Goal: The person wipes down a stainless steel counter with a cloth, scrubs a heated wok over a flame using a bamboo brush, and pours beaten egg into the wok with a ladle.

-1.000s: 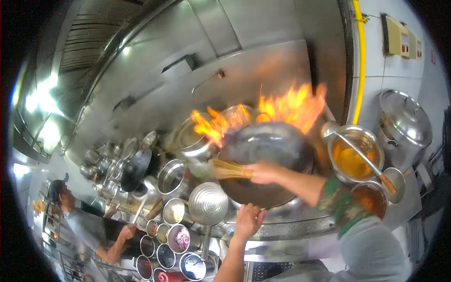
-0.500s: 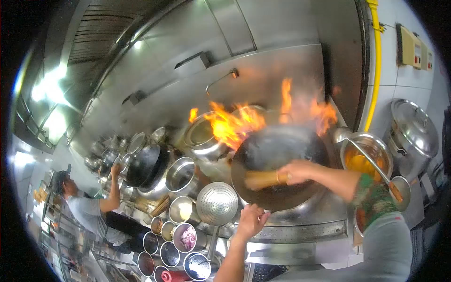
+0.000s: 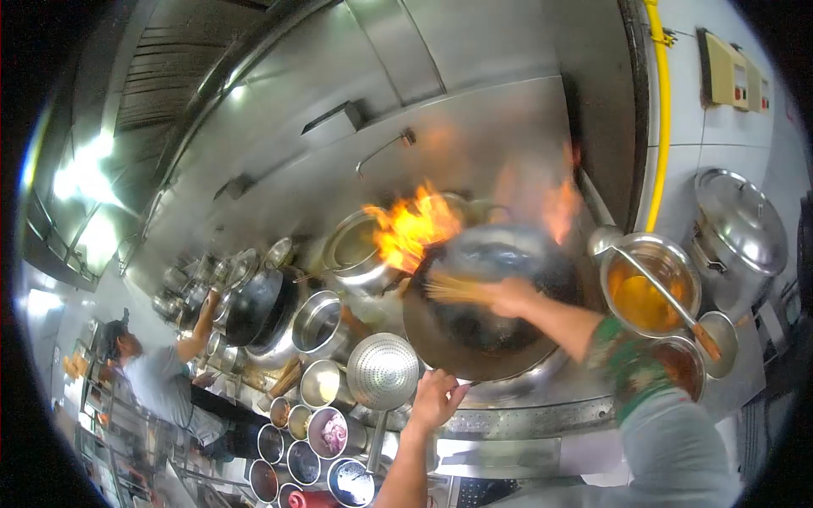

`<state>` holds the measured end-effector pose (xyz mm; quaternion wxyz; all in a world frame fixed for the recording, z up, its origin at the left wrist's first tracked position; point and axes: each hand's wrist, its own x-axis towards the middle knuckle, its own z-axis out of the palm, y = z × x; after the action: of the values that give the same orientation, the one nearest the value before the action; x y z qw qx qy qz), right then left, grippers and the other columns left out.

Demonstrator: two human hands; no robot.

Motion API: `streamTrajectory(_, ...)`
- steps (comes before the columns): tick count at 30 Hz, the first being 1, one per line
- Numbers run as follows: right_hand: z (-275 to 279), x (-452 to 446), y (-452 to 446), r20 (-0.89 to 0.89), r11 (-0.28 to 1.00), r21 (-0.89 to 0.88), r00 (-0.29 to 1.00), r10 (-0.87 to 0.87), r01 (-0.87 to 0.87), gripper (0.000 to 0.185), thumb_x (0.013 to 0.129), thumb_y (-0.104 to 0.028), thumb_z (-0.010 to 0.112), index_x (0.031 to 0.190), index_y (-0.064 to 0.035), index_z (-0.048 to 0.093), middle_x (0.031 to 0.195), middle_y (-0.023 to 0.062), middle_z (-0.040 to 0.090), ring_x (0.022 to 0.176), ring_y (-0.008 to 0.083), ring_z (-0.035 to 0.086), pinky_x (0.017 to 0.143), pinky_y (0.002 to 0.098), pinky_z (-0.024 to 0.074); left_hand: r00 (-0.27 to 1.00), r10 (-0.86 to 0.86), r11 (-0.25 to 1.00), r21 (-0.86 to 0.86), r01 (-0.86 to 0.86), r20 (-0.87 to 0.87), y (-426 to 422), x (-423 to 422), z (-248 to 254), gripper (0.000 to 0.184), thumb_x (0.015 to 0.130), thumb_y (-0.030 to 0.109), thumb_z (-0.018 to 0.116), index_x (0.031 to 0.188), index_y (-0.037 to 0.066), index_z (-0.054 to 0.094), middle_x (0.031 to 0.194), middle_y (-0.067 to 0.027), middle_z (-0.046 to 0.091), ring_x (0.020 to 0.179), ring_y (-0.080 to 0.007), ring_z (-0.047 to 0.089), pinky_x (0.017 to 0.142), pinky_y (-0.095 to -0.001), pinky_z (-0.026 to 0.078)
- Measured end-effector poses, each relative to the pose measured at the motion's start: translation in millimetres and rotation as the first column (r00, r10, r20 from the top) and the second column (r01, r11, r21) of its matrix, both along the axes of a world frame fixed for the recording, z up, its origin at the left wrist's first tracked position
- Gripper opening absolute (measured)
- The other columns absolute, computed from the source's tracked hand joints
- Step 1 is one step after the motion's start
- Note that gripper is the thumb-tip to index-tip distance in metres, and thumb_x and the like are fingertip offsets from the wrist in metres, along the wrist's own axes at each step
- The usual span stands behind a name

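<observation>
A large dark wok sits tilted over the burner, with tall flames behind its far left and right edges. Inside it, my right hand is wrapped around a bamboo wok brush, whose bristles point left and are blurred by motion. My left hand is closed at the near left edge of the wok, its fingers curled over the rim. Just left of that hand lies a perforated strainer with its handle toward me.
Metal containers with ingredients stand at lower left. A ladle rests across a bowl of orange liquid on the right, beside a lidded pot. Another person works at a second wok farther left.
My right hand has swept the wok brush left and up across the wok. The left hand stays at the rim. The whole view has shifted slightly, and the flames have changed shape.
</observation>
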<state>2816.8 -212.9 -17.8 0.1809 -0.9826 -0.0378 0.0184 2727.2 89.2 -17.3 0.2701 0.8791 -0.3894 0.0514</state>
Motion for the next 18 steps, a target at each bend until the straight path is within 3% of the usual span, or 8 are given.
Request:
streamTrajectory(1, -15, 11, 20, 0.030, 0.997, 0.080, 0.999, 0.018, -0.021, 0.057, 0.083, -0.022, 0.060, 0.139, -0.0345, 0.052, 0.098, 0.0183, 0.071, 0.087, 0.0375, 0.069, 0.076, 0.0481, 0.0560, 1.000, 0.011, 1.000, 0.006, -0.011, -0.003, 1, -2, 3, 0.021, 0.083, 0.025, 0.074, 0.077, 0.007, 0.067, 0.081, -0.0095, 0.059, 0.083, -0.0330, 0.054, 0.072, -0.0446, 0.042)
streamTrajectory(2, 5, -7, 38, 0.024, 0.986, 0.160, 0.999, 0.045, -0.049, 0.059, 0.083, -0.022, 0.060, 0.140, -0.0333, 0.051, 0.097, 0.0191, 0.070, 0.087, 0.0386, 0.069, 0.076, 0.0490, 0.0557, 1.000, -0.002, 1.000, -0.004, 0.002, 0.001, 2, -2, 6, 0.020, 0.083, 0.023, 0.074, 0.077, 0.006, 0.067, 0.080, -0.0102, 0.059, 0.082, -0.0331, 0.054, 0.073, -0.0443, 0.042)
streamTrajectory(7, 57, -81, 58, 0.047, 0.988, 0.120, 0.995, 0.089, -0.094, 0.059, 0.083, -0.029, 0.061, 0.140, -0.0366, 0.049, 0.091, 0.0208, 0.070, 0.082, 0.0409, 0.068, 0.077, 0.0514, 0.0546, 1.000, 0.007, 0.999, -0.034, -0.007, 0.006, 9, 1, 6, 0.017, 0.083, 0.019, 0.074, 0.077, 0.005, 0.067, 0.079, -0.0121, 0.058, 0.081, -0.0334, 0.054, 0.074, -0.0442, 0.042)
streamTrajectory(10, 26, -74, 69, -0.010, 0.985, 0.127, 0.992, 0.123, -0.120, 0.057, 0.084, -0.026, 0.061, 0.140, -0.0321, 0.051, 0.091, 0.0208, 0.070, 0.085, 0.0407, 0.068, 0.080, 0.0512, 0.0544, 0.999, 0.006, 0.999, -0.048, -0.004, 0.039, 11, 4, -10, 0.019, 0.083, 0.023, 0.074, 0.079, 0.007, 0.066, 0.084, -0.0107, 0.058, 0.084, -0.0341, 0.054, 0.073, -0.0454, 0.043)
streamTrajectory(12, 22, -37, 62, -0.151, 0.995, 0.013, 0.984, -0.092, 0.095, 0.051, 0.082, -0.022, 0.061, 0.133, -0.0252, 0.056, 0.091, 0.0204, 0.070, 0.088, 0.0393, 0.069, 0.080, 0.0507, 0.0540, 0.999, 0.023, 0.999, -0.028, -0.022, 0.032, 8, -5, -3, 0.019, 0.084, 0.021, 0.073, 0.079, 0.005, 0.066, 0.081, -0.0121, 0.057, 0.082, -0.0342, 0.053, 0.074, -0.0447, 0.042)
streamTrajectory(14, 45, -38, 48, 0.010, 0.992, 0.096, 0.996, -0.084, 0.083, 0.048, 0.083, -0.024, 0.061, 0.131, -0.0270, 0.057, 0.090, 0.0209, 0.070, 0.087, 0.0391, 0.069, 0.080, 0.0503, 0.0540, 0.998, 0.029, 0.999, -0.027, -0.028, 0.052, 9, 0, 1, 0.018, 0.084, 0.021, 0.073, 0.079, 0.005, 0.065, 0.081, -0.0122, 0.056, 0.081, -0.0343, 0.053, 0.074, -0.0448, 0.043)
streamTrajectory(18, 60, -87, 75, -0.072, 0.977, 0.174, 0.988, 0.135, -0.121, 0.044, 0.086, -0.026, 0.060, 0.130, -0.0281, 0.057, 0.096, 0.0216, 0.070, 0.087, 0.0425, 0.068, 0.080, 0.0517, 0.0540, 0.998, 0.017, 0.998, -0.058, -0.014, 0.062, 7, 3, -2, 0.018, 0.082, 0.019, 0.074, 0.078, 0.006, 0.063, 0.083, -0.0116, 0.057, 0.082, -0.0351, 0.053, 0.072, -0.0453, 0.043)
